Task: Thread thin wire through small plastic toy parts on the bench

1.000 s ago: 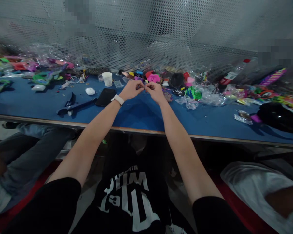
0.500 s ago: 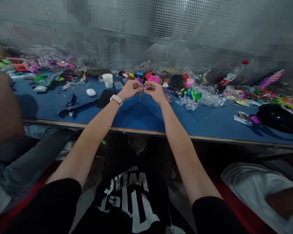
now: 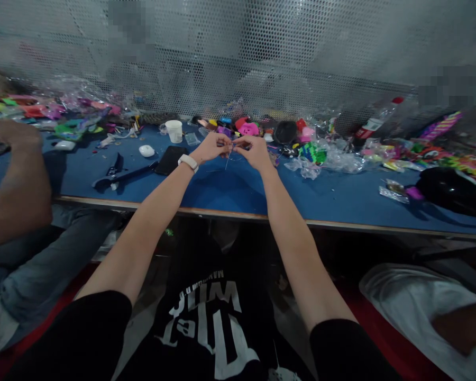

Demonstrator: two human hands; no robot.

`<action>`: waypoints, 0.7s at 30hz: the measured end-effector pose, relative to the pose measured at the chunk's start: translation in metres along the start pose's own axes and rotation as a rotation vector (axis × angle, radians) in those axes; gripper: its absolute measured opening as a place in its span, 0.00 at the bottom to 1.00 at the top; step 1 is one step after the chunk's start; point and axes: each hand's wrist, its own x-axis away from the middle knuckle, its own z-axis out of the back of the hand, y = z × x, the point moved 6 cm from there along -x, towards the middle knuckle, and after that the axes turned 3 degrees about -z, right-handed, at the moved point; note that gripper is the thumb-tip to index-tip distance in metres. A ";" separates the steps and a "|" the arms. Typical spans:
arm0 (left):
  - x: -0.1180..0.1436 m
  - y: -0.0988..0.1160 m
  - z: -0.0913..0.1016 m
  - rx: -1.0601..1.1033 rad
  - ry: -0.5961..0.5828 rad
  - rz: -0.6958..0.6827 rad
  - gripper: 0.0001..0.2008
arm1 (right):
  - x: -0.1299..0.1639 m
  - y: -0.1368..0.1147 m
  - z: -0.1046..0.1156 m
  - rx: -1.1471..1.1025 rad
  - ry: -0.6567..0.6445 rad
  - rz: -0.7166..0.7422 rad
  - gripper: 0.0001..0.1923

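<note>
Above the blue table (image 3: 230,193), my left hand (image 3: 213,146) and my right hand (image 3: 254,150) meet nearly fingertip to fingertip, both in a pinch. Between them runs a thin pale strand (image 3: 227,160), its end hanging below the fingertips. Whether it is thread or fine wire cannot be made out, nor any small piece hidden by the fingers. A white band sits on my left wrist. Just left of that wrist lies a dark phone-like slab (image 3: 170,160).
A white paper cup (image 3: 174,131), a white rounded case (image 3: 146,151) and a dark long-handled tool (image 3: 122,175) lie to the left. Colourful toys and plastic wrap line the perforated screen (image 3: 230,69). A cola bottle (image 3: 375,124) leans at right. A co-worker's arm (image 3: 21,174) reaches in at left.
My right fingertips have come slightly closer to the left ones, and the hanging strand has shifted a little. The co-worker's arm at left has moved forward over the table.
</note>
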 end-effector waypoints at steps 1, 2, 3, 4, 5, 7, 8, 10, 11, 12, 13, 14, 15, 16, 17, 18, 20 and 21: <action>0.000 0.001 0.000 0.000 -0.006 -0.005 0.21 | 0.000 0.000 0.001 0.002 -0.004 0.005 0.20; 0.000 0.001 0.000 0.001 -0.010 -0.011 0.22 | 0.000 0.001 0.001 0.004 -0.009 0.010 0.20; 0.000 0.002 -0.001 0.002 -0.010 -0.016 0.22 | 0.000 0.001 0.002 0.007 -0.016 0.014 0.20; 0.000 0.001 -0.001 0.003 -0.010 -0.019 0.22 | 0.000 0.002 0.003 0.012 -0.022 0.016 0.20; 0.000 0.000 -0.001 0.002 -0.010 -0.021 0.21 | -0.001 0.003 0.003 0.018 -0.027 0.017 0.20; -0.001 -0.002 -0.002 0.002 -0.014 -0.019 0.20 | -0.001 0.005 0.004 0.031 -0.034 0.017 0.20; -0.001 -0.004 -0.002 0.005 -0.016 -0.017 0.18 | -0.001 0.005 0.004 0.033 -0.034 0.020 0.20; -0.002 -0.007 -0.002 0.006 -0.013 -0.020 0.15 | -0.001 0.005 0.004 0.032 -0.028 0.027 0.19; -0.003 -0.007 -0.002 0.004 -0.010 -0.025 0.14 | -0.001 0.004 0.004 0.027 -0.021 0.028 0.19; -0.003 -0.008 -0.002 0.001 -0.007 -0.031 0.12 | -0.001 0.003 0.003 0.021 -0.013 0.024 0.20; -0.003 -0.008 -0.003 -0.004 -0.008 -0.038 0.09 | -0.001 0.002 0.003 0.011 -0.003 0.013 0.21; -0.003 -0.008 -0.003 -0.014 -0.009 -0.045 0.08 | -0.001 0.002 0.002 -0.001 0.008 -0.005 0.23; -0.003 -0.007 -0.003 -0.029 -0.008 -0.052 0.06 | -0.001 0.002 0.001 -0.018 0.020 -0.028 0.25; -0.003 -0.006 -0.003 -0.050 -0.002 -0.060 0.05 | -0.002 0.003 0.000 -0.039 0.033 -0.053 0.26; -0.003 -0.004 -0.003 -0.079 0.008 -0.070 0.04 | -0.004 0.005 -0.002 -0.066 0.047 -0.078 0.28; -0.002 -0.002 -0.003 -0.118 0.022 -0.082 0.04 | -0.005 0.009 -0.003 -0.097 0.058 -0.100 0.29; -0.002 0.003 -0.003 -0.211 0.057 -0.111 0.04 | -0.010 0.018 -0.007 -0.169 0.076 -0.155 0.31; -0.002 0.006 -0.003 -0.256 0.068 -0.126 0.05 | -0.012 0.023 -0.010 -0.204 0.079 -0.192 0.31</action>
